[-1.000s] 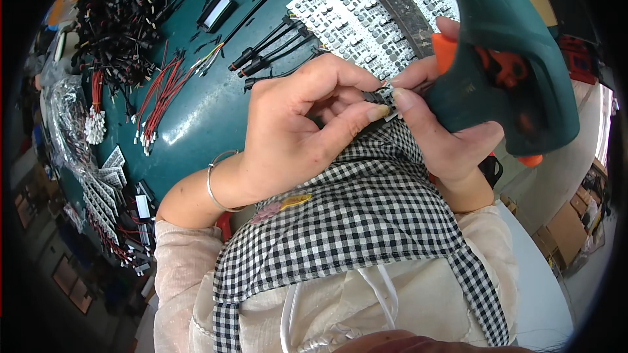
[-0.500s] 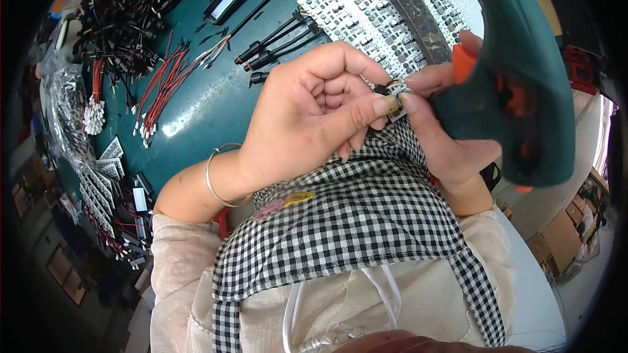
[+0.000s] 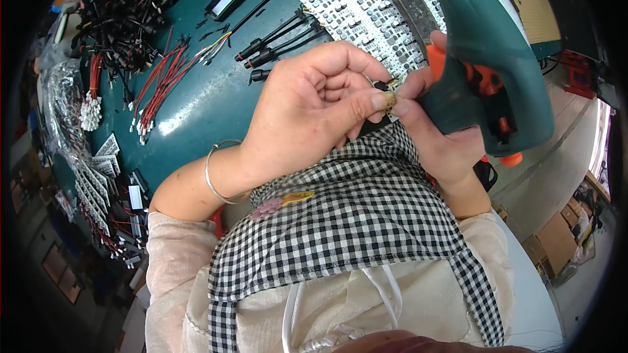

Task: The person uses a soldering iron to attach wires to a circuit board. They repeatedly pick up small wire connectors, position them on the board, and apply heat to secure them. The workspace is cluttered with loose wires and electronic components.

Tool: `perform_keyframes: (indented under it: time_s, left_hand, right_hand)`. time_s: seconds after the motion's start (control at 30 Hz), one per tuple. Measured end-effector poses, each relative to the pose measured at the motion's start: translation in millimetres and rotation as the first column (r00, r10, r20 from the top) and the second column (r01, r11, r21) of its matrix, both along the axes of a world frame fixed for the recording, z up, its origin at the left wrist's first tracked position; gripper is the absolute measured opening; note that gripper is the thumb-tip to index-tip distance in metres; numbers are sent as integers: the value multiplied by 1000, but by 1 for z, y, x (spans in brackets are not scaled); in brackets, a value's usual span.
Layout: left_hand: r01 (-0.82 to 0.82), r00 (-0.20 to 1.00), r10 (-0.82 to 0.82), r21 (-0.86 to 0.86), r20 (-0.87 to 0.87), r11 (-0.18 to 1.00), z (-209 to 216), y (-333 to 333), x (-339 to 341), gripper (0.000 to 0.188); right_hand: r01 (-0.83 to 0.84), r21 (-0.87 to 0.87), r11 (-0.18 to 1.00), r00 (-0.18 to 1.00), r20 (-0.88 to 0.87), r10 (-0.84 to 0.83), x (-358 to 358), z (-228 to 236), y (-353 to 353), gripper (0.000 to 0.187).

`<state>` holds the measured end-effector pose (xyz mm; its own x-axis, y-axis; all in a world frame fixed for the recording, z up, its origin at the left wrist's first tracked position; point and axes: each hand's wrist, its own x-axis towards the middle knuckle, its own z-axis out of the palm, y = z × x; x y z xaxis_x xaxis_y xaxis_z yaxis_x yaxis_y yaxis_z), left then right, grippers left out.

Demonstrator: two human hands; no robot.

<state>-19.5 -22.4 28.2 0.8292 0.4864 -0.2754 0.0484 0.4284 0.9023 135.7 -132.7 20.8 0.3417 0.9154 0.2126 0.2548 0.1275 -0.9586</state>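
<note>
My left hand [image 3: 314, 108] pinches a small black part with thin wires [image 3: 387, 91] between thumb and fingertips, held up above my checked apron [image 3: 366, 222]. A thin bangle [image 3: 212, 176] circles that wrist. My right hand [image 3: 438, 137] grips a dark green glue gun with an orange trigger [image 3: 487, 59], and its thumb and forefinger also touch the small part. The gun's nozzle is out of view.
A dark teal worktable [image 3: 209, 98] lies beyond my hands. It carries red wire bundles [image 3: 160, 78], black cable connectors [image 3: 275, 42], a tangled pile of black cables [image 3: 124, 6], a white sheet of small components [image 3: 366, 13], and stacked small boards [image 3: 98, 176] at the left edge.
The glue gun and my right hand have shifted right and slightly down. My left hand stays pinched on the small part, its fingers curled a little tighter.
</note>
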Motion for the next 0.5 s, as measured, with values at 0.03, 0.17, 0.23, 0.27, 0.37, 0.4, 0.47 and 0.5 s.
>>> perform_keyframes:
  time_s: [0.03,0.17,0.23,0.27,0.37,0.4,0.47,0.5]
  left_hand:
    - [4,1000,-4,9,9,1000,-1,0,0,18]
    - [11,1000,-13,137,11,990,-2,-2,0,19]
    - [21,1000,-22,134,8,991,1,-3,-2,20]
    - [25,1000,-26,132,6,991,3,-3,-3,21]
    - [88,996,-94,296,5,951,-4,-2,-5,21]
    - [72,997,-80,378,5,923,-3,-3,-4,21]
    - [41,998,-54,530,10,847,-1,-5,-3,21]
    - [7,993,-84,688,78,725,-1,-2,-4,22]
  right_hand:
    - [-7,8,1000,1000,10,7,3,-1,-2,38]
    - [-18,-10,1000,997,78,19,11,-2,-8,70]
    - [-42,-45,998,979,199,50,13,4,-5,68]
    - [-71,-41,997,956,284,80,15,5,-4,67]
    - [-88,-27,996,933,349,91,14,3,-1,62]
    - [-65,-29,997,964,258,71,13,3,-1,61]
    - [-10,-55,998,1000,23,11,11,4,-1,58]
    - [1,-82,997,987,-157,-14,9,6,-1,60]
